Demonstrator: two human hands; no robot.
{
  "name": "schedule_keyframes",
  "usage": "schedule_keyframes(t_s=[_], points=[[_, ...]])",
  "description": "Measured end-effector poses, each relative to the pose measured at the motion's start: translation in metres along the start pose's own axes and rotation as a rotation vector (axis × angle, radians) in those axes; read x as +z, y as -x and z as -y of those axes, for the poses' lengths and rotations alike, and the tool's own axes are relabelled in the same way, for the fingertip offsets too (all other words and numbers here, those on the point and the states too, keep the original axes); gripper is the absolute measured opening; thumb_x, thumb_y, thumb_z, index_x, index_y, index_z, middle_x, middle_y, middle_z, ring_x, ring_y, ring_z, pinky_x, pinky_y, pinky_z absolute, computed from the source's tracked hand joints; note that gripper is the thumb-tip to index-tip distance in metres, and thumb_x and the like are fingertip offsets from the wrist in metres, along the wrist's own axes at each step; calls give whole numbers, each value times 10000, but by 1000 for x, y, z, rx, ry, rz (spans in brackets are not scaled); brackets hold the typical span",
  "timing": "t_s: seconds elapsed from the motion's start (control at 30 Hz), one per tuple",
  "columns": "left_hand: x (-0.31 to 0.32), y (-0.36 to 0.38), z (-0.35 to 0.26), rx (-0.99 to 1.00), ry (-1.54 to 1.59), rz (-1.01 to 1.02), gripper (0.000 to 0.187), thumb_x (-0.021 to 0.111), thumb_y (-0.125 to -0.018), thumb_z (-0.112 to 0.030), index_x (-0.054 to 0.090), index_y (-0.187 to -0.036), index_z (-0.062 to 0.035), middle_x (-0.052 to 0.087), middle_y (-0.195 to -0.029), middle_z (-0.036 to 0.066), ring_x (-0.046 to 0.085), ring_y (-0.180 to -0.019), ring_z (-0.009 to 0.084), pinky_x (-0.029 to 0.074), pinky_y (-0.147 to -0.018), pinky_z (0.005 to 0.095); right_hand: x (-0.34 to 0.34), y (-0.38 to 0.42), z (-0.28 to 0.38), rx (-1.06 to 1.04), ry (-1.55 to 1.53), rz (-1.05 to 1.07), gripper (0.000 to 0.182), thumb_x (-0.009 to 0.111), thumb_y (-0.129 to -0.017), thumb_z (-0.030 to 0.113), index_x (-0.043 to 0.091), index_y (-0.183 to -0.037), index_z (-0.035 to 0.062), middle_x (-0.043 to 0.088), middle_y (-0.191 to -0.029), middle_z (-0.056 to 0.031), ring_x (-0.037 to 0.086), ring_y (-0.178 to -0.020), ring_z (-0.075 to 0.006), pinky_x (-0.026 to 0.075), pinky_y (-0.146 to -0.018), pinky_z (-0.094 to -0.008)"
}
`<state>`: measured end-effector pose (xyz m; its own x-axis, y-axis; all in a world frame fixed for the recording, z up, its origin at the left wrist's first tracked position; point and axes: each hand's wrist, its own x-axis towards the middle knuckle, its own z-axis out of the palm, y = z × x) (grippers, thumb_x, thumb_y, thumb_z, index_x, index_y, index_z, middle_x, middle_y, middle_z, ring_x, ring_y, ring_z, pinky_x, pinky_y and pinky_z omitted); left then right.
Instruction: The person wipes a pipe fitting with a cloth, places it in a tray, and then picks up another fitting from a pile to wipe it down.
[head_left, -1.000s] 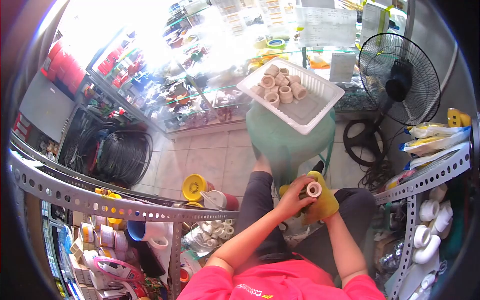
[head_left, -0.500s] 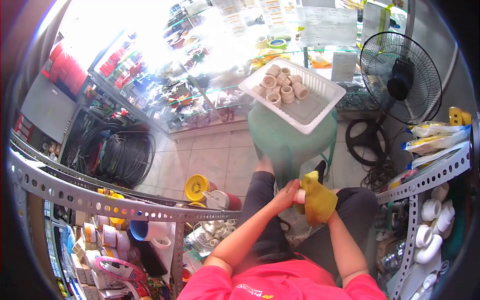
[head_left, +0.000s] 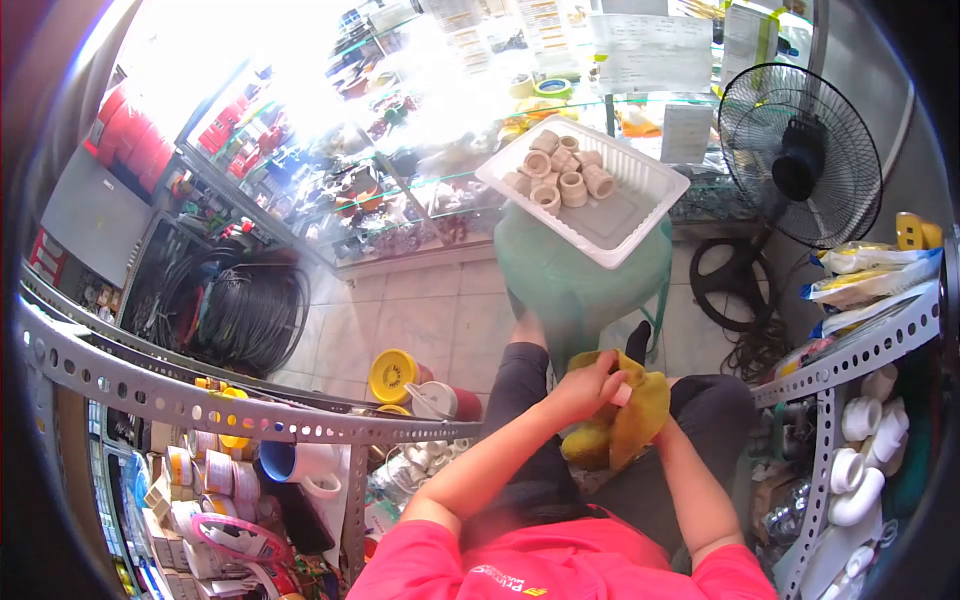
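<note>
Over my lap, my left hand (head_left: 585, 390) is closed round a small pale fitting (head_left: 621, 395), its fingers against a yellow-brown cloth (head_left: 640, 420). The cloth covers most of my right hand (head_left: 655, 425), so its fingers are hidden; folds of it hang below both hands. Beyond my knees, a white plastic tray (head_left: 640, 222) rests on a green stool (head_left: 560, 262). Several beige ring-shaped fittings (head_left: 573, 188) are heaped in the tray's left and back part.
A black fan (head_left: 797, 170) stands at the back right. Perforated metal shelf edges (head_left: 300, 425) run close on both sides. Yellow-lidded containers (head_left: 392, 375) and a coil of black cable (head_left: 255, 315) are on the left. White pipe fittings (head_left: 857, 497) fill the right shelf.
My left hand has moved right and onto the cloth, along with the fitting. The cloth has spread wider and now hangs behind and below my left hand.
</note>
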<state>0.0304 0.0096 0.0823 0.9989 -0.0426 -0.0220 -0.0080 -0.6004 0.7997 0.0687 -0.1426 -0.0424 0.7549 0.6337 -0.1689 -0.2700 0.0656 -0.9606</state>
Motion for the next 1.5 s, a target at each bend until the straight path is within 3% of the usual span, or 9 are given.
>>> schedule_keyframes(t_s=[0.17, 0.33, 0.43, 0.53, 0.63, 0.9, 1.03, 1.13, 1.5], points=[[17, 4, 47, -216, 108, 14, 481, 346, -928, -443, 510, -954, 8, 612, -753, 192, 605, -732, 337, 451, -659, 396, 14, 16, 53, -284, 645, -41, 224, 530, -867, 213, 568, -1063, 112, 599, -927, -4, 575, -842, -134, 454, -702, -275], [7, 2, 22, -476, 459, 116, 533, 301, -938, -473, 541, -917, 3, 608, -662, 143, 601, -693, 238, 443, -664, 330, 16, 15, 54, 38, -305, 27, 240, 401, -926, 209, 545, -1071, 82, 583, -928, -4, 566, -801, -92, 450, -666, -234], [8, 2, 3, -278, 373, -5, 463, 319, -953, -409, 531, -965, 2, 584, -654, 102, 577, -687, 211, 438, -674, 312, 10, 18, 47, 114, -627, 52, 232, 483, -898, 242, 557, -1059, 92, 580, -929, 6, 559, -804, -97, 443, -673, -228], [20, 2, 10, -81, 126, -100, 405, 343, -954, -372, 493, -1028, -4, 595, -807, 129, 578, -777, 244, 444, -717, 336, 16, 12, 56, 153, 13, -42, 272, 578, -848, 291, 575, -1048, 107, 585, -939, 10, 557, -810, -110, 443, -680, -249], [21, 1, 15, 177, 93, -87, 360, 364, -954, -342, 455, -1085, -20, 573, -950, 130, 565, -853, 257, 445, -749, 355, 23, 17, 75, 107, -500, -47, 342, 635, -804, 345, 587, -1045, 107, 596, -943, 7, 555, -820, -106, 444, -695, -266], [10, 7, 27, -315, 490, 72, 394, 350, -959, -353, 460, -1120, -11, 587, -871, 122, 582, -812, 239, 427, -764, 320, 17, 12, 54, -236, 668, -124, 308, 612, -826, 336, 595, -1040, 114, 605, -939, -10, 555, -869, -127, 440, -743, -281], [11, 5, 15, -245, 370, 30, 422, 333, -959, -376, 467, -1049, 14, 614, -791, 96, 598, -792, 226, 429, -754, 300, -4, 11, 4, 101, -596, 26, 318, 562, -860, 358, 583, -1056, 108, 608, -939, -12, 561, -878, -150, 432, -752, -291], [9, 2, 3, -193, 431, 44, 427, 312, -959, -406, 459, -1005, -8, 573, -711, 56, 558, -803, 171, 411, -765, 297, -9, 11, -2, -197, 676, -34, 284, 469, -905, 245, 488, -1165, 132, 560, -1082, -28, 539, -998, -180, 444, -809, -301], [13, 4, 13, 181, 134, 77, 302, 489, -914, -174, 410, -1170, -35, 526, -1027, 128, 522, -999, 187, 415, -831, 310, 13, 14, 68, 70, -698, 193, 309, 526, -885, 244, 495, -1157, 101, 560, -1049, -21, 548, -931, -138, 474, -774, -306]])
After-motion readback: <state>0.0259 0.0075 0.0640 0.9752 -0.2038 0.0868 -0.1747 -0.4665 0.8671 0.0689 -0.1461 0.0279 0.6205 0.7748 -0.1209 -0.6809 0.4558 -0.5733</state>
